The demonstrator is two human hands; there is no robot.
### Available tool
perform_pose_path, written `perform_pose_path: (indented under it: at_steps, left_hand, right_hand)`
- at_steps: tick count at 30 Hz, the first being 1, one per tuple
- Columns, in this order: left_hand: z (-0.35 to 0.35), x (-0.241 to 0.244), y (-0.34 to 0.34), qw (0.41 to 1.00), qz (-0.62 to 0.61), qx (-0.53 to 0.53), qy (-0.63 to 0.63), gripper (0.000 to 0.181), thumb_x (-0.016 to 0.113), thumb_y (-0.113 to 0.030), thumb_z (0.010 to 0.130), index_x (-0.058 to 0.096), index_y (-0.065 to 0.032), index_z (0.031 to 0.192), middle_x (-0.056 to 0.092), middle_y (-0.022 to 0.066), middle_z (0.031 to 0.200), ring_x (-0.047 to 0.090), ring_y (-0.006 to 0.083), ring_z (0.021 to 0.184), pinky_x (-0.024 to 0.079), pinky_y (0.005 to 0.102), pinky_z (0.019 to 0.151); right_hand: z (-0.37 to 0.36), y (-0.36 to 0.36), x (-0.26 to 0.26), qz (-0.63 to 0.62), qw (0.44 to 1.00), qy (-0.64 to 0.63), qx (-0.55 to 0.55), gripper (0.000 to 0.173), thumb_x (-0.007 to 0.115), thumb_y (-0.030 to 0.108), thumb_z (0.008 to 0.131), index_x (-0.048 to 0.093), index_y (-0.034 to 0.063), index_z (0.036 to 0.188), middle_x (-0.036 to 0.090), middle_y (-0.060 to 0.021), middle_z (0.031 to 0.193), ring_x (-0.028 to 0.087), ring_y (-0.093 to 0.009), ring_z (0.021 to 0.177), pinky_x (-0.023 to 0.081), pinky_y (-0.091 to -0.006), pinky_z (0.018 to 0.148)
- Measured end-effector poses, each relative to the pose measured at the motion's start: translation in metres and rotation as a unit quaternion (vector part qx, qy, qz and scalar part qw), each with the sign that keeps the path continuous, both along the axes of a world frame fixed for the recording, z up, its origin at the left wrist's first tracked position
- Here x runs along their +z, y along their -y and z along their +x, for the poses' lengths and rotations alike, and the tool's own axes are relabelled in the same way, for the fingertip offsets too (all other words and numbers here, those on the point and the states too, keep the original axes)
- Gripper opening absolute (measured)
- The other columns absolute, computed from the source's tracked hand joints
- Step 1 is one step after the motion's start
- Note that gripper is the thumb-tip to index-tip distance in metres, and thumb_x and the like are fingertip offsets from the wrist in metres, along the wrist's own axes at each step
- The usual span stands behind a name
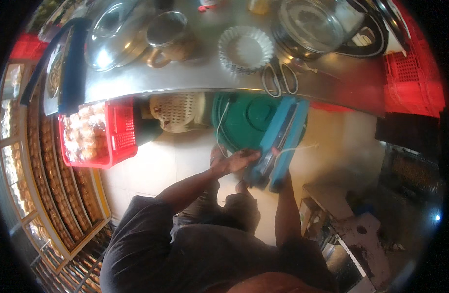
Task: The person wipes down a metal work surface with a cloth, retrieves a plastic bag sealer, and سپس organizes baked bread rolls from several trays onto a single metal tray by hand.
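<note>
A long blue impulse heat sealer (292, 135) with a pale cord is held tilted in front of me, below the table's front edge. My left hand (242, 161) has its fingertips at the sealer's left side, near its lower end. My right hand (283, 181) grips the sealer's lower right end from beneath and is mostly hidden by it. Above the sealer, scissors (279, 78) with pale handles lie at the table edge. Beside them stands a stack of fluted metal tins (245, 49).
The metal table (195, 78) bears a mug (167, 31), a glass lid (113, 36) and a lidded pot (310, 27). Below are a green round tub (233, 126) and a red crate (122, 132) of wrapped goods. Shelves (52, 161) of baked goods stand at left, a wooden stand (363, 234) at right.
</note>
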State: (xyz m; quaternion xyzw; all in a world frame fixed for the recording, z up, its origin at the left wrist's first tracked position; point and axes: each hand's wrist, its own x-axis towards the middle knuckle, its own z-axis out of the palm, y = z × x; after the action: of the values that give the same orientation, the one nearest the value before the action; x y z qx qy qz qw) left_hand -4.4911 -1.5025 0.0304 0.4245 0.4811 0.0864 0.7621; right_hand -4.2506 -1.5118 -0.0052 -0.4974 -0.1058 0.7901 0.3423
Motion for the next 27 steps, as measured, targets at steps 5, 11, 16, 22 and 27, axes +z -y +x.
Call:
perform_pose_path:
  at_steps: [5,11,16,22,27]
  left_hand:
    - [0.040,-0.041,-0.003,0.963,-0.111,0.231,0.082,0.077,0.050,-0.063,0.092,0.044,-0.0061,0.143,0.051,0.0165,0.138,0.047,0.0277,0.128,0.033,0.0452,0.110]
    - [0.093,-0.090,0.031,0.770,-0.373,0.362,0.369,0.063,0.057,-0.052,0.094,0.047,-0.0098,0.139,0.055,0.0125,0.129,0.054,0.0237,0.117,0.044,0.0417,0.100]
    - [0.111,-0.067,0.075,0.818,-0.254,0.365,0.365,0.058,0.056,-0.050,0.094,0.046,-0.0133,0.137,0.057,0.0079,0.120,0.057,0.0228,0.108,0.048,0.0395,0.092]
    - [0.206,0.033,0.088,0.863,-0.243,0.271,0.351,0.064,0.059,-0.057,0.089,0.047,-0.0137,0.134,0.058,0.0080,0.119,0.057,0.0256,0.107,0.047,0.0426,0.093]
    - [0.314,0.114,0.098,0.853,-0.267,0.202,0.401,0.050,0.047,-0.047,0.099,0.049,-0.0094,0.131,0.060,0.0109,0.120,0.057,0.0280,0.112,0.045,0.0462,0.098]
  right_hand:
    - [0.028,0.074,0.001,0.003,0.991,0.104,0.082,0.038,0.069,0.022,0.089,0.054,0.0065,0.120,0.064,-0.0098,0.093,0.065,-0.023,0.080,0.056,-0.0393,0.072]
    - [0.039,0.163,-0.008,0.060,0.954,0.226,0.187,0.050,0.072,0.012,0.085,0.048,0.0064,0.128,0.065,-0.0121,0.103,0.065,-0.023,0.092,0.056,-0.0390,0.081]
    - [0.058,0.202,0.001,0.034,0.971,0.183,0.148,0.074,0.074,0.008,0.081,0.033,0.0045,0.142,0.064,-0.0158,0.120,0.061,-0.023,0.110,0.052,-0.0392,0.091]
    - [0.146,0.235,0.089,0.227,0.926,0.267,0.143,0.056,0.073,0.016,0.083,0.047,0.0009,0.130,0.065,-0.0141,0.116,0.064,-0.024,0.101,0.052,-0.0368,0.087]
    - [0.236,0.247,0.156,-0.014,0.989,0.110,-0.098,0.063,0.037,0.059,0.100,0.057,0.0058,0.128,0.059,-0.0081,0.116,0.052,-0.017,0.109,0.040,-0.0323,0.099]
